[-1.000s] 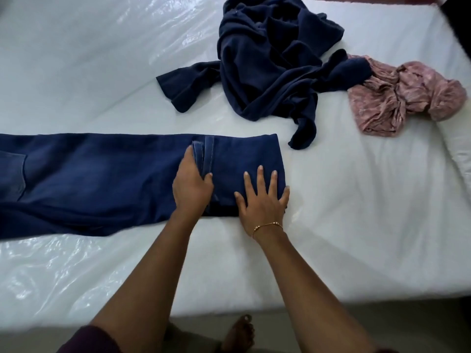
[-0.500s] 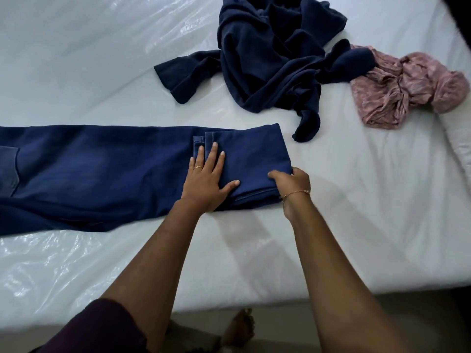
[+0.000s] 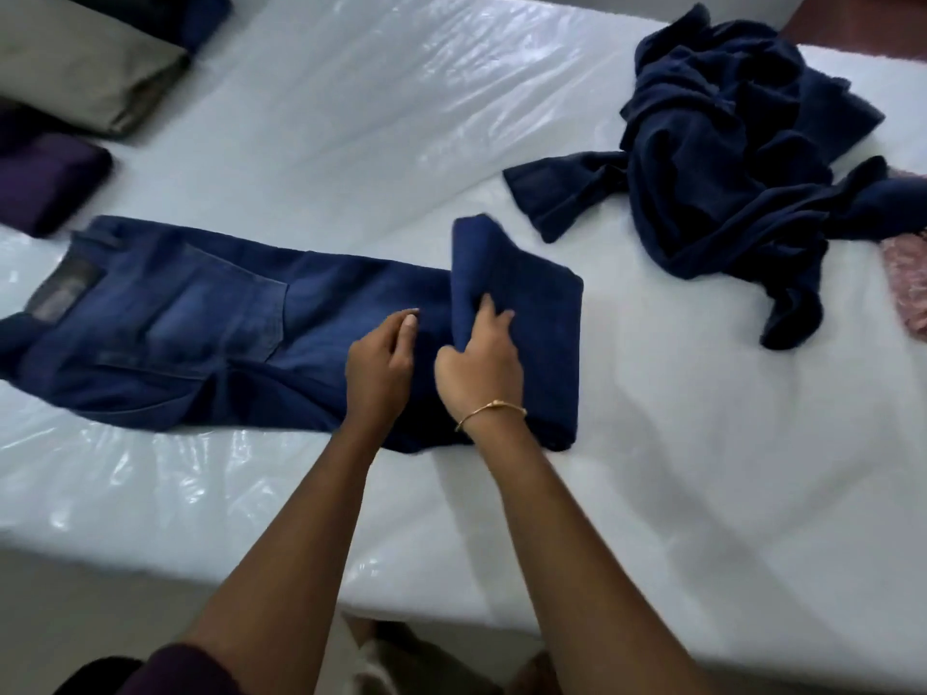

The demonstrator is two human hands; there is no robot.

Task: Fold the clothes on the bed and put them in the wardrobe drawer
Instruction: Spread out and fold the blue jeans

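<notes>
From the head camera, your right hand point(image 3: 481, 363) grips the folded leg end of the blue jeans point(image 3: 200, 338), lifting its far corner off the bed point(image 3: 702, 443), while your left hand point(image 3: 378, 366) hovers just beside it over the denim, fingers loosely curled and holding nothing. The jeans lie along the near edge, waistband toward the left edge, so you look about midway through folding them. Three folded garments sit at the far left corner: a grey one point(image 3: 85, 67), a purple one point(image 3: 45, 183) and a dark blue one point(image 3: 200, 12), which suggests part of the pile is done. A crumpled navy garment point(image 3: 727, 158) and a pink cloth point(image 3: 908, 288) wait by the right edge, unfolded. No wardrobe drawer is in view. The bed is white, glossy plastic covering its left part, with pale floor below
</notes>
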